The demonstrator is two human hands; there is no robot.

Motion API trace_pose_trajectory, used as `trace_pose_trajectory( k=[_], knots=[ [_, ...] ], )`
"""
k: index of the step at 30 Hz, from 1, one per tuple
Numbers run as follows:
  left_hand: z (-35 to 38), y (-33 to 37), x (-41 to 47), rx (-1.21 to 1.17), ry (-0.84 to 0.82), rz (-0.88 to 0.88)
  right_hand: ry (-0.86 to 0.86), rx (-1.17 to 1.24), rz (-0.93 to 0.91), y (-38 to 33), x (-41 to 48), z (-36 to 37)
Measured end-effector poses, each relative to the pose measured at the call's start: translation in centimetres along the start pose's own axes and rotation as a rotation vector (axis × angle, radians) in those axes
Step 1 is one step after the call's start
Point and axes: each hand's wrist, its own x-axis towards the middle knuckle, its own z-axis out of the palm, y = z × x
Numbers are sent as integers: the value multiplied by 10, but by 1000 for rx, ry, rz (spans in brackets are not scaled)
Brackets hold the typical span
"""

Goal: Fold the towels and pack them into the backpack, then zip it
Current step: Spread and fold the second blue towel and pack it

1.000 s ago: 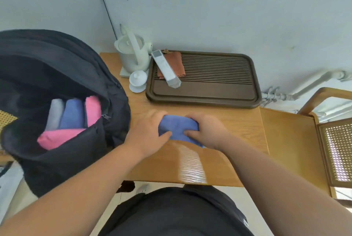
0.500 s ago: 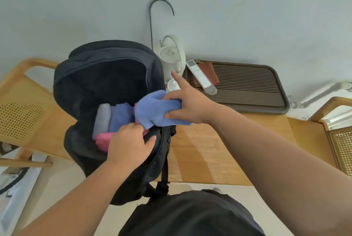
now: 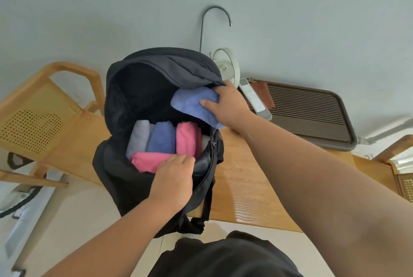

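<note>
Blue towel [image 3: 192, 104] held by right hand [image 3: 228, 108] over backpack [image 3: 125, 179].

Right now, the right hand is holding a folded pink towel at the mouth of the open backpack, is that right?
Not quite. The head view shows that the towel in the right hand is blue, not pink; it is indeed held at the mouth of the open backpack.

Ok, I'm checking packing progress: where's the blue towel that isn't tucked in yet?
Head view, centre: the right hand grips the blue towel at the right side of the backpack's open mouth, just above the upright pink towel packed inside.
</note>
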Motion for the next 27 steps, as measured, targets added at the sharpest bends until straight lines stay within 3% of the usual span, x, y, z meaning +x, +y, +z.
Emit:
trace_pose_trajectory(
  k=[5, 13, 22, 27],
  knots=[
    [-7, 27, 19, 10, -1, 140, 55, -33, 23, 24, -7, -29],
    [-10, 135, 45, -58, -76, 380, 76, -93, 166, 97, -40, -112],
    [22, 206, 30, -102, -238, 340, 28, -85, 186, 157, -84, -143],
    [30, 217, 8, -59, -210, 325, 29, -69, 148, 169, -100, -134]
  ],
)
